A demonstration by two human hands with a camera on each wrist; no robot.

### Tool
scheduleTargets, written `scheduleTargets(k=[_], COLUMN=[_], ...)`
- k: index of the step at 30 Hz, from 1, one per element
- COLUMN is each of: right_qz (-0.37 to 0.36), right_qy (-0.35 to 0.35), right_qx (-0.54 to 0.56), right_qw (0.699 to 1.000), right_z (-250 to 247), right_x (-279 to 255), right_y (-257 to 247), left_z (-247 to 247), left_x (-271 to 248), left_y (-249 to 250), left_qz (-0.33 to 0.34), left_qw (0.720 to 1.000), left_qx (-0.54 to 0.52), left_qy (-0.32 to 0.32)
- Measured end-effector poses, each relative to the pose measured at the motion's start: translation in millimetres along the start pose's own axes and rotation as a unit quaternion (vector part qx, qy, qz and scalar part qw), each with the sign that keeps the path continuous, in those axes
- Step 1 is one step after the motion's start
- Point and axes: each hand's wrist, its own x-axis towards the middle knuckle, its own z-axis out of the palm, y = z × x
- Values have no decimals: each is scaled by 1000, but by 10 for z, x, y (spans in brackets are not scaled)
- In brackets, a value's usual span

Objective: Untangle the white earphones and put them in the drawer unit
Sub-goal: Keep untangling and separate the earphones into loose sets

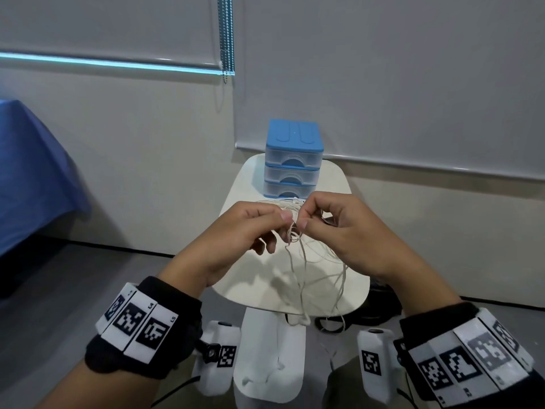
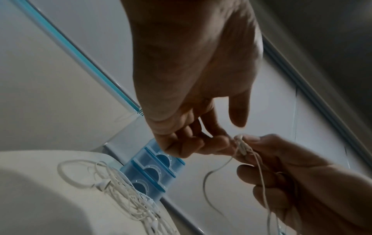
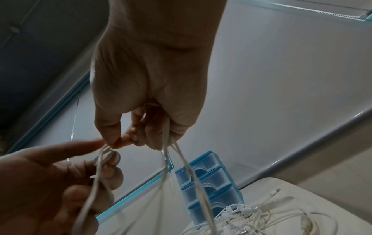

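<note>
Both hands are raised above a small white table [image 1: 250, 278], meeting over its middle, and each has its grip closed on a strand of the white earphones [image 1: 295, 231]. The left hand [image 1: 236, 231] pinches the cord between thumb and forefinger, with its other fingers curled loosely below. The right hand [image 1: 333, 228] pinches the same knotted part just beside it, thumb tip almost touching the left thumb tip. In the left wrist view, the right hand [image 2: 292, 174] holds a small earbud or inline piece against its forefinger, and the cord runs down through its curled fingers. In the right wrist view, several strands pass through the right hand [image 3: 149, 95] and hang down from its fist, while the left hand [image 3: 50, 182] has a loop of cord wound over its fingertips. From the hands the cords hang in long loops in front of the table's near edge. A further tangled heap of white cords and earbuds [image 2: 124, 195] lies on the table, right in front of the drawer unit [image 1: 293, 160]. That unit, with a blue lid and three clear drawers, stands at the table's far end, all drawers pushed in. A blue-covered surface [image 1: 32, 178] stands at the far left, and roller blinds [image 1: 383, 69] hang behind.
</note>
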Motion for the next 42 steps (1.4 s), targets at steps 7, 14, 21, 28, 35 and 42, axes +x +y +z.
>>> scheduleTargets(k=[7, 14, 21, 28, 35, 42], right_qz=[12, 47, 4, -52, -60, -12], right_qy=[4, -21, -5, -11, -5, 63], right_qx=[2, 82, -84, -126, -98, 33], right_qw=[1000, 995, 996, 991, 993, 997], right_z=[-21, 11, 30, 27, 37, 42], right_x=[1, -2, 42, 12, 14, 84], right_y=[-1, 21, -18, 7, 21, 39], left_z=[-12, -17, 63, 81, 106, 116], left_x=[20, 74, 124, 197, 203, 193], left_y=[7, 11, 60, 6, 49, 107], left_qz=[8, -46, -62, -53, -16, 18], left_qw=[1000, 988, 962, 969, 983, 995], left_qx=[-21, -146, -263, -235, -174, -86], left_qy=[-20, -2, -28, 63, 55, 40])
